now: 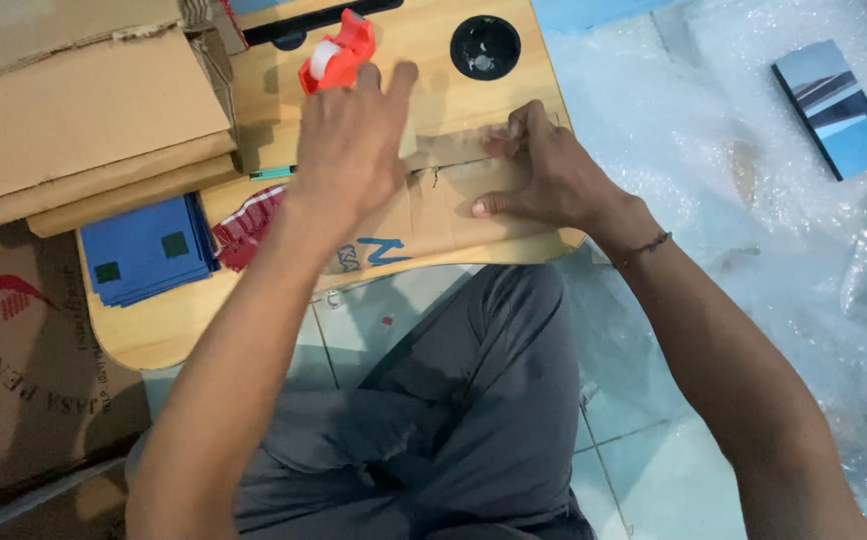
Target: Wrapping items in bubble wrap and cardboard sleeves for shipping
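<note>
A person sits cross-legged on a pale tiled floor, looking down at a small wooden lap table [154, 335] set over grey trousers [434, 410]. On the table lies a flat brown cardboard parcel [444, 215], sealed with clear tape, and both hands rest on it. The left hand [349, 150] lies palm down on the parcel's left part, fingers spread and stretched away from the body, the fingertips reaching just past the parcel's far edge. The right hand [544, 175] presses on the parcel's right part, its fingers bunched close together at the far edge and its thumb flat along the cardboard; whether it pinches anything cannot be told. A thin dark bracelet [644, 248] circles the right wrist. Just beyond the left hand's fingertips sits a red tape dispenser [337, 52], and to the right of that a round black cup holder [485, 46] is sunk into the table. Left of the parcel lie a stack of blue sheets [149, 250] and a red striped packet [249, 228]. Folded cardboard boxes [74, 110] are stacked at the table's far left. Bubble wrap [734, 180] covers the floor to the right of the table, with a blue box [836, 108] lying on it.
</note>
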